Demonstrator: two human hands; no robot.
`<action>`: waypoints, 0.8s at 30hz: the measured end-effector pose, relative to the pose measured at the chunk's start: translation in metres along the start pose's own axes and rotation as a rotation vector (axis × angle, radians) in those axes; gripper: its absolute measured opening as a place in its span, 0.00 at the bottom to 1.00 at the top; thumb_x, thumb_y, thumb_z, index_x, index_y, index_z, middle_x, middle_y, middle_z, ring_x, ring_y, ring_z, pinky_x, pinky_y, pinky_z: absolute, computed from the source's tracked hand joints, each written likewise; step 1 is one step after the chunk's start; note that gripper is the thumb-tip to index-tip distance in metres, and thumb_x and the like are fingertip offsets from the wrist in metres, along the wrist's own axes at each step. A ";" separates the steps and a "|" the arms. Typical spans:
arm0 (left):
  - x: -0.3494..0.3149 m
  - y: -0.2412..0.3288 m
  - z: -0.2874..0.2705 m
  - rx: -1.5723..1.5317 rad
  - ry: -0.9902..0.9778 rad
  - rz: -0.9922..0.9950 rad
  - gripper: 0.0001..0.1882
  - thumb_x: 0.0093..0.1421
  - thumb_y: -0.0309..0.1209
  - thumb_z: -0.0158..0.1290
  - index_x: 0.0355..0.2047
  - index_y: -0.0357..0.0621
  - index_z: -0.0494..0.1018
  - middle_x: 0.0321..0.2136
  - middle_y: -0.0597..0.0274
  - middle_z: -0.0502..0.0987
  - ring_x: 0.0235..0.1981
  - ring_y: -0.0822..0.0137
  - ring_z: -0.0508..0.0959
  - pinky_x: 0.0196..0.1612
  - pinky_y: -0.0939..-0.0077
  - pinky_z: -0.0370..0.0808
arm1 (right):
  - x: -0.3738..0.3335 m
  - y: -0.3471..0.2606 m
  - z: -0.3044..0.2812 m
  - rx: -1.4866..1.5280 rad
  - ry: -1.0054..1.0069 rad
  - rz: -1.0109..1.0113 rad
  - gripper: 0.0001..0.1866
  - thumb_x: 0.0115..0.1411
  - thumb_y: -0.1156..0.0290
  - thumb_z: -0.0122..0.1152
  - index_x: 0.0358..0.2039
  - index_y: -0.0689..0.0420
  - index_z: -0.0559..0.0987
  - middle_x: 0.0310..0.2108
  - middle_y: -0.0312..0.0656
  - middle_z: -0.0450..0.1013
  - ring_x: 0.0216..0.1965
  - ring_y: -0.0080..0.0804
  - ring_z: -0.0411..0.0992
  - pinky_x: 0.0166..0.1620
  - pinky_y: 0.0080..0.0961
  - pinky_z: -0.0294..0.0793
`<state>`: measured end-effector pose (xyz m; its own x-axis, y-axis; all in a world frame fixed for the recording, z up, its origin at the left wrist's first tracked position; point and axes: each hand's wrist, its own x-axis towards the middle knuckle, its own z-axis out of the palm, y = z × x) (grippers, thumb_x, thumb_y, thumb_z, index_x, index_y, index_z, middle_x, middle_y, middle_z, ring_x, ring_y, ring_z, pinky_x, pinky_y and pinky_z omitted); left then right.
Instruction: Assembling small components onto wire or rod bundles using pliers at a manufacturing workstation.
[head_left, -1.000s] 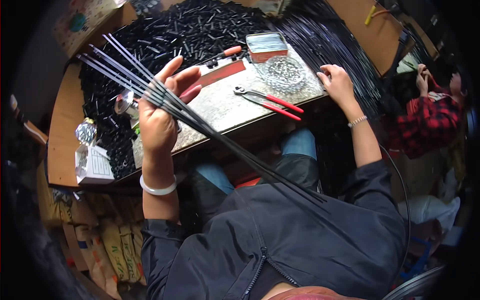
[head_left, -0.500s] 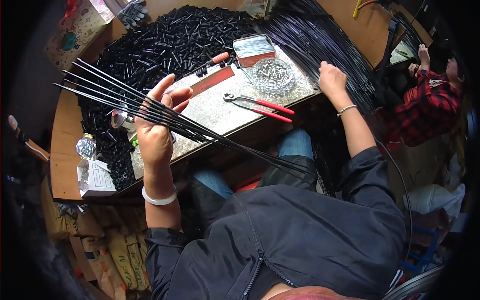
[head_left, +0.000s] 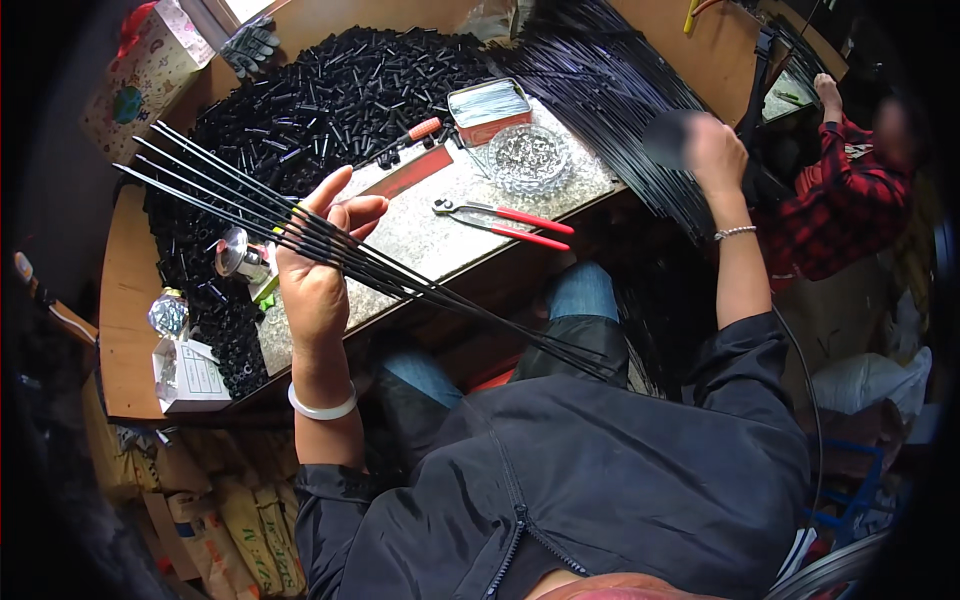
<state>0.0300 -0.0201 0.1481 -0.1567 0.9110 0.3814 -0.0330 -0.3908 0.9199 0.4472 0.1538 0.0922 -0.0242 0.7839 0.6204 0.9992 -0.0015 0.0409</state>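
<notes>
Head view: left fingers (head_left: 332,188) hold rods (head_left: 390,268) over the table edge (head_left: 598,198); right fingers (head_left: 712,140) unclear

One held rod bundle (head_left: 425,286), one pliers (head_left: 520,215), one bowl (head_left: 528,189).

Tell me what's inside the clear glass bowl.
The glass bowl holds many small shiny pieces, too small to identify; anything beneath their top layer is hidden.
</notes>
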 end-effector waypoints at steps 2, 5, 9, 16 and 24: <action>0.000 0.000 -0.001 0.000 0.004 0.002 0.20 0.65 0.31 0.44 0.53 0.30 0.63 0.36 0.50 0.77 0.40 0.62 0.78 0.45 0.70 0.75 | 0.005 0.008 -0.009 -0.047 0.065 0.038 0.12 0.62 0.62 0.46 0.32 0.57 0.73 0.29 0.45 0.75 0.35 0.44 0.74 0.36 0.42 0.71; 0.000 0.002 -0.002 0.013 0.025 0.006 0.20 0.65 0.32 0.45 0.53 0.31 0.63 0.36 0.50 0.77 0.40 0.62 0.78 0.45 0.71 0.75 | 0.007 0.003 -0.023 0.171 -0.009 0.186 0.13 0.64 0.62 0.44 0.35 0.57 0.72 0.31 0.48 0.75 0.35 0.46 0.74 0.36 0.43 0.70; 0.005 -0.002 0.002 -0.008 0.050 -0.015 0.20 0.64 0.31 0.46 0.54 0.33 0.63 0.38 0.53 0.77 0.41 0.64 0.78 0.44 0.72 0.76 | -0.010 -0.030 -0.040 1.255 -0.568 0.253 0.09 0.65 0.67 0.47 0.37 0.59 0.70 0.19 0.35 0.69 0.16 0.18 0.65 0.19 0.17 0.63; 0.021 -0.008 0.010 -0.005 0.068 0.044 0.24 0.63 0.25 0.46 0.60 0.38 0.57 0.53 0.52 0.67 0.55 0.63 0.68 0.52 0.71 0.71 | -0.081 -0.125 -0.110 1.536 -0.621 -0.069 0.08 0.64 0.75 0.47 0.42 0.62 0.68 0.17 0.27 0.60 0.17 0.10 0.56 0.20 0.10 0.53; 0.017 0.003 -0.001 0.245 -0.035 0.190 0.20 0.60 0.25 0.50 0.51 0.30 0.64 0.38 0.62 0.79 0.35 0.74 0.78 0.40 0.83 0.72 | -0.108 -0.148 -0.136 1.518 -0.711 -0.282 0.09 0.63 0.77 0.48 0.44 0.61 0.68 0.18 0.26 0.60 0.17 0.09 0.55 0.21 0.09 0.53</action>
<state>0.0260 -0.0062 0.1576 -0.1028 0.8306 0.5473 0.2331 -0.5148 0.8250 0.2973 -0.0147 0.1258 -0.5963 0.7593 0.2606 0.1072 0.3970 -0.9115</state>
